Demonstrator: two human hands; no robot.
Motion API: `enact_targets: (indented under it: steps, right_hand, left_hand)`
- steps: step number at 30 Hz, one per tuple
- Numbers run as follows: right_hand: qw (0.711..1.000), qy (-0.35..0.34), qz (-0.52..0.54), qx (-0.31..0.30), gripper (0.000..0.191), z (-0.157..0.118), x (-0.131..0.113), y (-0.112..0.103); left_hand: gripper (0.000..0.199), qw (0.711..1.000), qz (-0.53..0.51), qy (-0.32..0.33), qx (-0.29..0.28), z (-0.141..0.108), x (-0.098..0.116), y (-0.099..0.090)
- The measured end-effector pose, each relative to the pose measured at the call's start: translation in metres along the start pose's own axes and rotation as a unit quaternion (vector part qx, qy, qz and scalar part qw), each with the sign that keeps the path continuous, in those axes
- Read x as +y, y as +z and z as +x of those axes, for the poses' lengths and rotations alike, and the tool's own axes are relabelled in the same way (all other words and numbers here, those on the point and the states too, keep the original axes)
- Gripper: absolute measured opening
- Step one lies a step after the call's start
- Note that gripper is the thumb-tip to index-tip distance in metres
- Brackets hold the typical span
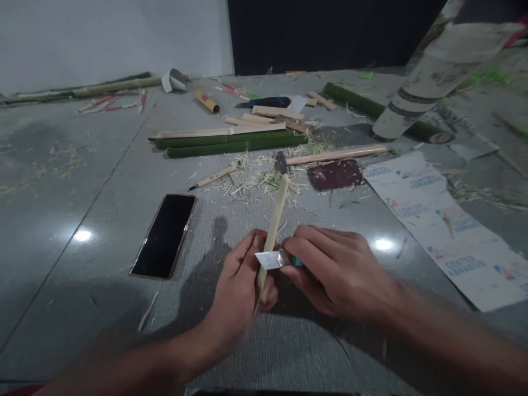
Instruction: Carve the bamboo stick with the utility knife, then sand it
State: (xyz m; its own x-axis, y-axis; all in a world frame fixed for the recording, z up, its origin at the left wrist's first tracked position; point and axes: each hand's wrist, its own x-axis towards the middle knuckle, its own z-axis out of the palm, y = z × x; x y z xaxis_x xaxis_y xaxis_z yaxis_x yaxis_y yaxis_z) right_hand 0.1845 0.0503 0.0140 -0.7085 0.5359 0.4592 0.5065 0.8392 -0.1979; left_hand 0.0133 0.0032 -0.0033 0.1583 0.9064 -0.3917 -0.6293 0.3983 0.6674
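Some fingers (241,254) round strip (277,212); others (315,246), knife (269,260)

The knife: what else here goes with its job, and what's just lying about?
Seems part of the job: knife, in the right hand; pale stick, in the left hand; shavings.
Probably just lying about: phone; hammer; printed paper.

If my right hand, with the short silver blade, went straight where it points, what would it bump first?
Most likely the long, thin, pale-yellow bamboo strip held in your left hand; the short silver blade already overlaps it in view, though depth is hard to judge.
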Motion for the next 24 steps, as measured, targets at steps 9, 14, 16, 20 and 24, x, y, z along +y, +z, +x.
enact_targets:
  steps: [9,14,16,20,24]
  right_hand:
    - [0.995,0.0,-0.093,0.026,0.023,0.0,0.006,-0.008]
    - [0.969,0.14,-0.159,0.123,0.018,-0.006,0.042,-0.022]
    - [0.963,0.168,-0.159,0.137,0.019,-0.008,0.053,-0.026]
    - [0.971,0.157,-0.111,0.144,0.016,-0.009,0.048,-0.026]
    - [0.992,0.084,-0.044,0.089,0.014,-0.006,0.026,-0.017]
  left_hand:
    - [0.03,0.998,0.033,0.014,-0.048,-0.001,0.001,-0.001]
    - [0.034,0.993,0.077,-0.004,-0.084,-0.009,-0.007,-0.006]
    - [0.033,0.992,0.075,0.003,-0.097,-0.009,-0.009,-0.008]
    - [0.031,0.996,0.053,0.025,-0.064,-0.001,-0.005,-0.006]
    - [0.031,0.998,0.056,0.031,-0.018,0.004,-0.001,-0.001]
